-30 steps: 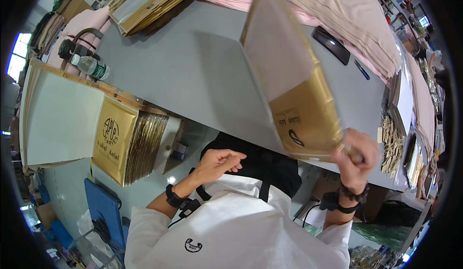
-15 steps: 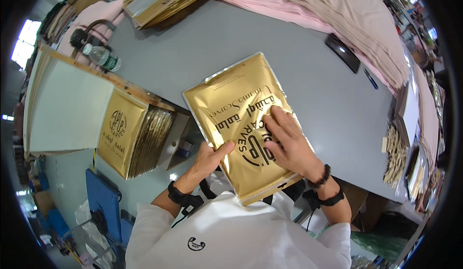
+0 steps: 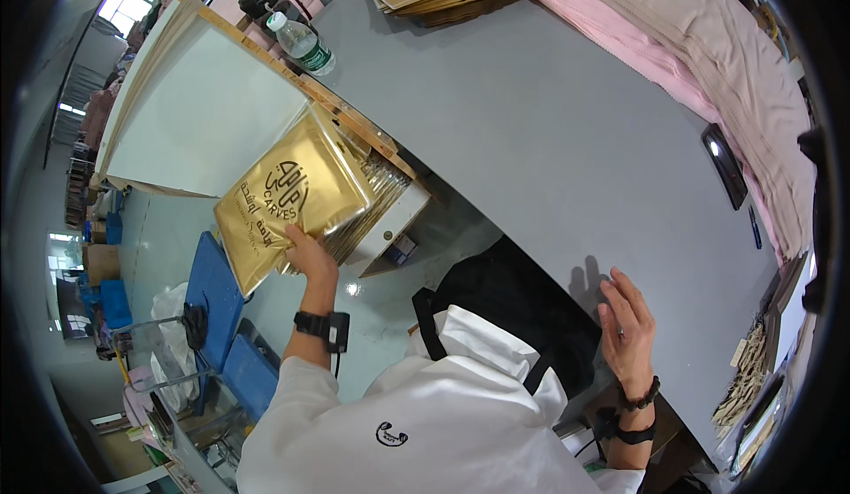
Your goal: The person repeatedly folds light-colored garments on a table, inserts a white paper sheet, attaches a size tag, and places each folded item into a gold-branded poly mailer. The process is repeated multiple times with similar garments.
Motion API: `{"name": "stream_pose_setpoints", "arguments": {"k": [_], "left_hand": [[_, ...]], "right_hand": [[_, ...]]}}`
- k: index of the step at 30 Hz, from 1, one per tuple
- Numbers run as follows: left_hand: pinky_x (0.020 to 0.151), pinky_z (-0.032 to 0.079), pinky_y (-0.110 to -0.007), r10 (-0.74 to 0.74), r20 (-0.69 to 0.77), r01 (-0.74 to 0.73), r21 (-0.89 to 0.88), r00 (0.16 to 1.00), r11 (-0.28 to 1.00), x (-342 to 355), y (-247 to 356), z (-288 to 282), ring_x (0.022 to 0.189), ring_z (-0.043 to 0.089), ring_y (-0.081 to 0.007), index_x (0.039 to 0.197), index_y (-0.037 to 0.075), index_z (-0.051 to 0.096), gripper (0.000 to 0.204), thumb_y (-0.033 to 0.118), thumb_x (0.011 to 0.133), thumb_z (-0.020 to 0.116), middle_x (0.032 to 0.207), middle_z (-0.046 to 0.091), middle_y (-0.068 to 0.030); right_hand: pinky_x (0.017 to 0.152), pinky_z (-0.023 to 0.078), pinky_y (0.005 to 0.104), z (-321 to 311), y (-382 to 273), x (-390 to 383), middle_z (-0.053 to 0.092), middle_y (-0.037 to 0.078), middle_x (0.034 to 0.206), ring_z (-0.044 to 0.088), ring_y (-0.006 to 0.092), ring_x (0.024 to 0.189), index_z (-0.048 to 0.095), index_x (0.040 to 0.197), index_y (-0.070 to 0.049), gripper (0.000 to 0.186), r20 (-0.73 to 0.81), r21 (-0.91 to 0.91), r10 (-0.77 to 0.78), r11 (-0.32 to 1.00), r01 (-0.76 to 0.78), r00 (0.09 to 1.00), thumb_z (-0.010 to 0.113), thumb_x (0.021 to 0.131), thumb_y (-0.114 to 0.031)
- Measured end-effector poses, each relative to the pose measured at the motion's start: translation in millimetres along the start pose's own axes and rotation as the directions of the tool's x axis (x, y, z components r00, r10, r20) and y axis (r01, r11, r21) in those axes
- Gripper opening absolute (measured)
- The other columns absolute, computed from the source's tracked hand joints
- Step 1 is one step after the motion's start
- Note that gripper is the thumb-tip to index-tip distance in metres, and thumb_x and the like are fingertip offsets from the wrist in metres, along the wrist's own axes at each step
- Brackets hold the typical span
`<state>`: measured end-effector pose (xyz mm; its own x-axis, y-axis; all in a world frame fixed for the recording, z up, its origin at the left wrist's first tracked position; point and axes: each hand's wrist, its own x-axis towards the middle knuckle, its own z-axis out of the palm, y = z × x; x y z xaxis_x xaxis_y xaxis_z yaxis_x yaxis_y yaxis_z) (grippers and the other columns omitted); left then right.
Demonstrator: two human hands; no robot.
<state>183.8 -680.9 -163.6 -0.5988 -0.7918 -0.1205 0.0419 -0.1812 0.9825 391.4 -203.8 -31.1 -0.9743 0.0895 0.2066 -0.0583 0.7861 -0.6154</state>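
Person at a grey table (image 3: 549, 140), left hand (image 3: 310, 253) gripping a gold bag (image 3: 288, 197) at the stacked bags (image 3: 372, 206) beside it, right hand (image 3: 627, 328) spread flat; the slick bag might slip free.

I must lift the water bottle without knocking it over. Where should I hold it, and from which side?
Grip the water bottle around its clear middle, below the green cap, coming from the open grey table side. It looks upright, and the board stands close on its other side.
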Motion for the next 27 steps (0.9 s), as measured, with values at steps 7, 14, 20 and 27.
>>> {"name": "stream_pose_setpoints", "arguments": {"k": [7,14,20,27], "left_hand": [[0.068,0.053,-0.023,-0.543,0.421,0.44,0.321,0.727,0.839,66,1,-15,0.077,0.066,-0.0143,0.115,0.003,0.067,0.045,0.047,0.107,0.061,0.088,0.07,-0.0051],[0.053,0.045,-0.022,-0.554,0.457,0.284,0.533,0.696,0.797,37,27,6,0.061,0.056,-0.009,0.103,0.004,0.07,0.045,0.047,0.108,0.058,0.073,0.063,-0.0009],[0.043,0.038,-0.022,-0.347,0.684,-0.099,0.522,0.642,0.847,-43,65,108,0.048,0.052,-0.0077,0.1,0.005,0.068,0.038,0.04,0.11,0.056,0.064,0.06,-0.0012],[0.046,0.039,-0.025,-0.228,0.928,-0.25,0.305,0.293,0.919,-134,82,245,0.049,0.054,-0.0109,0.103,0.001,0.067,0.033,0.031,0.111,0.056,0.065,0.062,-0.0038]], "right_hand": [[0.089,0.059,0.0399,-20,9,8,0.068,0.019,0.135,0.072,0.0349,0.109,0.074,0.118,0.0,0.022,0.005,0.1,0.13,0.987,-0.129,0.992,0.069,0.098,-0.004],[0.084,0.058,0.0359,-70,74,56,0.074,0.018,0.122,0.074,0.0314,0.098,0.075,0.113,0.0,0.017,-0.19,-0.069,0.133,0.986,-0.149,0.973,0.069,0.099,-0.008],[0.072,0.054,0.0348,-120,193,140,0.074,0.014,0.1,0.067,0.0277,0.075,0.073,0.102,0.001,0.014,-0.552,-0.213,0.085,0.947,-0.239,0.83,0.071,0.097,-0.012],[0.083,0.055,0.0437,-182,282,219,0.072,0.014,0.105,0.07,0.0351,0.092,0.078,0.103,-0.005,0.02,-0.734,-0.274,0.111,0.855,-0.441,0.67,0.07,0.095,-0.021]]}}
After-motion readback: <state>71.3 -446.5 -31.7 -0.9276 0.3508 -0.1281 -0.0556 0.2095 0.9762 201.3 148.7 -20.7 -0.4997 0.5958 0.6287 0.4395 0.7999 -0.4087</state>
